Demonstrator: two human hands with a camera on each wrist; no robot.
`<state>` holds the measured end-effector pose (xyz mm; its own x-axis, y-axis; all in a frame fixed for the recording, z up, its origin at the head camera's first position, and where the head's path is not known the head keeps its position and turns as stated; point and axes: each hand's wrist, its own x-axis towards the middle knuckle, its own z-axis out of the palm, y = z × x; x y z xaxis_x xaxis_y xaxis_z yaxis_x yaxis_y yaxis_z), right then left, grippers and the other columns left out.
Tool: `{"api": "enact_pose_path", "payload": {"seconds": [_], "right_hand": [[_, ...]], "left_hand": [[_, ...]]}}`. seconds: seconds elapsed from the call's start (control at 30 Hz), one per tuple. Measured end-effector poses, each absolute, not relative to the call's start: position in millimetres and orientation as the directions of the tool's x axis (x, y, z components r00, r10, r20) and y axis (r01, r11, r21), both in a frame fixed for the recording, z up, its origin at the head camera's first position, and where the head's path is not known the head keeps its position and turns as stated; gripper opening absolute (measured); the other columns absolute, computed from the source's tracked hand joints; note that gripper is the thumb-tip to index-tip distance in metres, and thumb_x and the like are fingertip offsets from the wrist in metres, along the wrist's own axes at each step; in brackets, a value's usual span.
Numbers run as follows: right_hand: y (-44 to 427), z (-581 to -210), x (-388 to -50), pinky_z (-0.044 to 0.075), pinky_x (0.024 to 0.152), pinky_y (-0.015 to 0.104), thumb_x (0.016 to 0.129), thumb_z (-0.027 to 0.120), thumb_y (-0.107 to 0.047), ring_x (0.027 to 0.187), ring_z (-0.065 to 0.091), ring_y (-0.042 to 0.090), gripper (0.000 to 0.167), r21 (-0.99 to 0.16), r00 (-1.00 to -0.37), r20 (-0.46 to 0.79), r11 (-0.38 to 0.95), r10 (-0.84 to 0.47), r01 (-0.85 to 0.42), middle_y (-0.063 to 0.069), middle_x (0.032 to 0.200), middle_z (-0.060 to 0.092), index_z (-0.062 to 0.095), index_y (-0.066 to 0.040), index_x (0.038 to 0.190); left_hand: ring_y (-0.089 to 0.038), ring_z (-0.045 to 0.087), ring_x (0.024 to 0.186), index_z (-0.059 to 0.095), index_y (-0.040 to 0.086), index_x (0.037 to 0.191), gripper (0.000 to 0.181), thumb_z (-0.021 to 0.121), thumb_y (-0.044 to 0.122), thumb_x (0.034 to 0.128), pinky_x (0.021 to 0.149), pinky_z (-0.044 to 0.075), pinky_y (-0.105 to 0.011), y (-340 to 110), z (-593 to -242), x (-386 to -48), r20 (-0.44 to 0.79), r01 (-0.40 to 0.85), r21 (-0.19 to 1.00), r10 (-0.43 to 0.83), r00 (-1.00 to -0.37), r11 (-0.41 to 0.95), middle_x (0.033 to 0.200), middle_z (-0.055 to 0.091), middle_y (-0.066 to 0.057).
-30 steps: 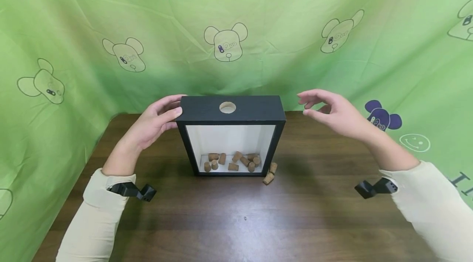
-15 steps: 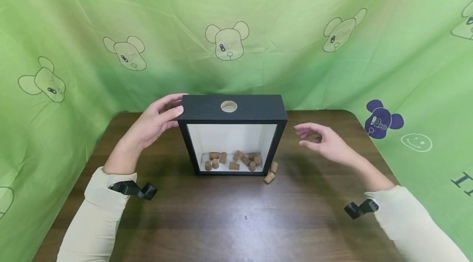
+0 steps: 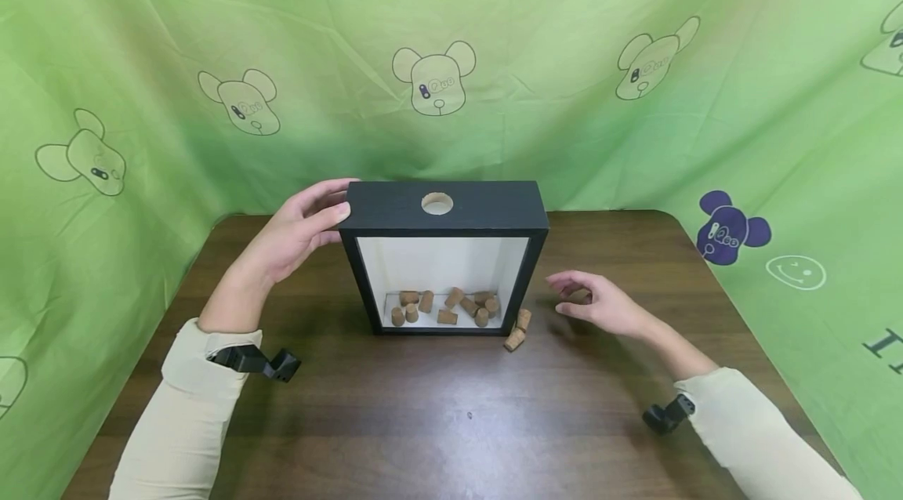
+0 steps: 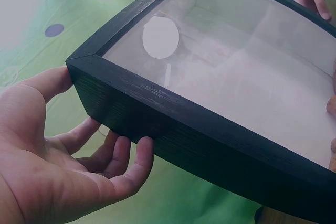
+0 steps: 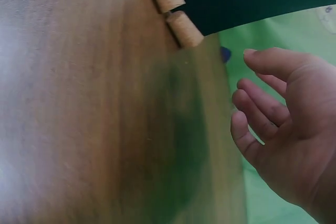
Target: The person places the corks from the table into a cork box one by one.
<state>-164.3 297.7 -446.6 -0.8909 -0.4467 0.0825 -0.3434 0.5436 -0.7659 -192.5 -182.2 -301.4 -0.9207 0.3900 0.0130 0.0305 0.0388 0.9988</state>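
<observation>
A black box frame point(image 3: 443, 206) with a clear front and a round hole in its top stands upright on the table. Several corks point(image 3: 447, 317) lie scattered on its white floor. My left hand point(image 3: 289, 230) grips the upper left corner; in the left wrist view its thumb and curled fingers point(image 4: 144, 156) touch the frame's dark side and edges. Two loose corks point(image 3: 515, 339) lie against the lower right corner outside, also seen as corks point(image 5: 185, 29) in the right wrist view. My right hand point(image 3: 600, 302) hovers to their right, fingers loosely bent, holding nothing.
The brown wooden table point(image 3: 395, 422) has rounded back corners. A green curtain point(image 3: 317, 38) with printed bear heads hangs behind it and along both sides. Each wrist carries a small black camera point(image 3: 282, 365).
My right hand has come down and leftward, from beside the frame's top to near the two loose corks. My left hand keeps its hold on the frame, which stays in place.
</observation>
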Motion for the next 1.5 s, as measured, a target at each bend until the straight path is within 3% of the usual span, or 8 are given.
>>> {"api": "enact_pose_path", "payload": {"seconds": [0.4, 0.7, 1.0, 1.3, 1.5], "right_hand": [[279, -469, -169, 0.053, 0.093, 0.048, 0.088, 0.075, 0.002, 0.105, 0.065, 0.033, 0.044, -0.717, -0.861, 0.077, 0.572, -0.503, -0.398, 0.017, 0.122, 0.068, 0.063, 0.004, 0.130], [269, -476, -169, 0.052, 0.085, 0.039, 0.087, 0.077, -0.001, 0.097, 0.061, 0.025, 0.034, -0.665, -0.843, 0.101, 0.595, -0.528, -0.452, 0.008, 0.107, 0.068, 0.069, 0.000, 0.120], [267, -479, -168, 0.051, 0.089, 0.037, 0.086, 0.077, 0.000, 0.102, 0.060, 0.022, 0.026, -0.680, -0.824, 0.102, 0.565, -0.557, -0.467, 0.007, 0.114, 0.067, 0.072, -0.006, 0.111], [270, -481, -166, 0.049, 0.095, 0.042, 0.086, 0.079, -0.002, 0.110, 0.059, 0.027, 0.030, -0.682, -0.793, 0.113, 0.533, -0.599, -0.500, 0.009, 0.117, 0.065, 0.073, -0.009, 0.114], [268, -479, -165, 0.047, 0.099, 0.048, 0.081, 0.081, 0.000, 0.111, 0.059, 0.029, 0.029, -0.634, -0.767, 0.115, 0.547, -0.632, -0.546, 0.012, 0.117, 0.063, 0.074, -0.012, 0.106]], "left_hand": [[-0.015, 0.058, 0.109, 0.035, 0.002, 0.156, 0.056, 0.052, 0.011, 0.1035, 0.088, 0.052, -0.025, -182, -301, -192, 0.001, 0.022, 0.998, 0.382, -0.924, 0.051, 0.146, 0.043, -0.011], [-0.014, 0.060, 0.107, 0.034, 0.001, 0.156, 0.056, 0.052, 0.010, 0.1036, 0.088, 0.053, -0.025, -182, -300, -191, 0.004, 0.022, 0.999, 0.384, -0.923, 0.042, 0.145, 0.043, -0.012], [-0.015, 0.056, 0.111, 0.034, 0.002, 0.156, 0.056, 0.051, 0.011, 0.1037, 0.088, 0.052, -0.024, -181, -300, -190, 0.004, 0.024, 0.999, 0.380, -0.925, 0.049, 0.148, 0.040, -0.013], [-0.014, 0.059, 0.108, 0.034, 0.001, 0.156, 0.055, 0.051, 0.010, 0.1039, 0.087, 0.053, -0.024, -182, -302, -191, 0.007, 0.024, 0.999, 0.382, -0.924, 0.040, 0.144, 0.043, -0.010], [-0.014, 0.059, 0.107, 0.035, 0.000, 0.155, 0.055, 0.052, 0.010, 0.1037, 0.087, 0.053, -0.024, -182, -302, -192, 0.013, 0.029, 0.999, 0.385, -0.923, 0.034, 0.143, 0.043, -0.011]]}}
